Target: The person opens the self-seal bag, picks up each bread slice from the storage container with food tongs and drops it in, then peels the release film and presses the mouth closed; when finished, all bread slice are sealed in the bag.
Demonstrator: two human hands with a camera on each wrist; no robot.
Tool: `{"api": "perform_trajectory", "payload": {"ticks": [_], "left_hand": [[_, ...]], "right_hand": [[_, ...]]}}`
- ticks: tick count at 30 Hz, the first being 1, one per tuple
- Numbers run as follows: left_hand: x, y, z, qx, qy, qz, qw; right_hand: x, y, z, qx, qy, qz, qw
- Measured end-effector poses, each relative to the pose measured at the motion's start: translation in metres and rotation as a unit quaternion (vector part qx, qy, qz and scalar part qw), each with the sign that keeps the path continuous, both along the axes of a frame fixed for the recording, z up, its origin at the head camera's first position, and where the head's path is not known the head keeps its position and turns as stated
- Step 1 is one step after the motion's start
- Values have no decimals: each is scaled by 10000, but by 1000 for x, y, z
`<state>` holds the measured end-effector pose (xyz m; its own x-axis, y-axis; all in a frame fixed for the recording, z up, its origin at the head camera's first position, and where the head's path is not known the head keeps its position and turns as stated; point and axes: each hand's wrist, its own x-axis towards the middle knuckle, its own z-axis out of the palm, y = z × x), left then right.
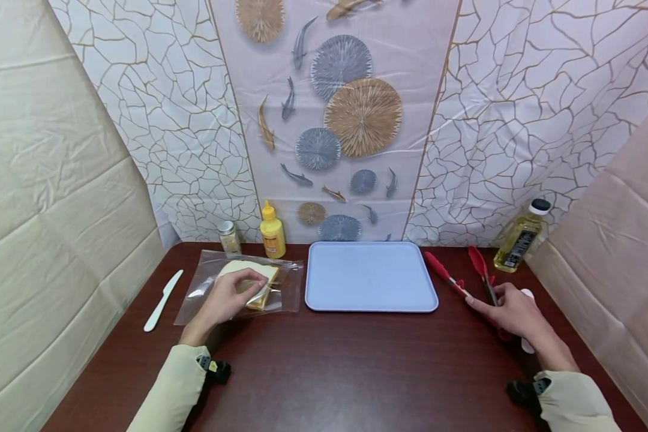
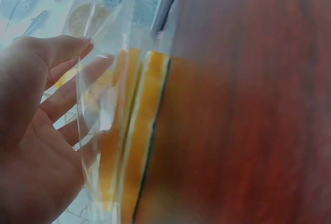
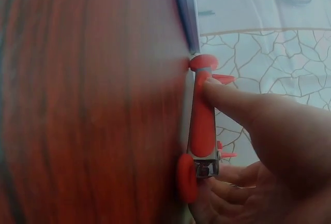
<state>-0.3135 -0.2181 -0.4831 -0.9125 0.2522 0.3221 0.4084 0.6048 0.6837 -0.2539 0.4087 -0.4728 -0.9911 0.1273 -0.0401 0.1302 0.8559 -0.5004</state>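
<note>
Bagged sandwich (image 1: 251,287), soft and slippery in film, sits near the table's (image 1: 324,372) left edge under the left hand's (image 1: 228,298) relaxed fingers; right hand (image 1: 510,312) curls on red tongs (image 1: 459,279).

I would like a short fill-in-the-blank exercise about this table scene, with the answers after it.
1. The left hand rests on a clear plastic bag that holds slices of ____.
2. The right hand touches a pair of red ____ lying on the table.
3. Between the two hands lies a light blue ____.
4. The white plastic knife lies to the ____ of the bag.

Missing words: bread; tongs; tray; left
</note>
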Motion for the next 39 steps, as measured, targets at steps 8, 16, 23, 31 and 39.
{"api": "perform_trajectory", "payload": {"ticks": [8, 16, 23, 31, 39], "left_hand": [[-3, -1, 7, -405, 193, -208, 9988], [-20, 24, 13, -395, 303, 5, 9988], [-47, 62, 8, -1224, 206, 15, 9923], [-57, 71, -4, -1958, 355, 551, 9785], [-59, 69, -5, -1494, 329, 427, 9873]], "right_hand": [[-5, -38, 9, -68, 1618, -369, 9861], [-29, -131, 16, -716, 3011, 959, 9461], [-40, -227, 3, -1653, 2330, 2051, 9361], [-50, -309, -8, -2257, 1592, 2535, 9271], [-56, -350, -10, -2366, 987, 2649, 9296]]}}
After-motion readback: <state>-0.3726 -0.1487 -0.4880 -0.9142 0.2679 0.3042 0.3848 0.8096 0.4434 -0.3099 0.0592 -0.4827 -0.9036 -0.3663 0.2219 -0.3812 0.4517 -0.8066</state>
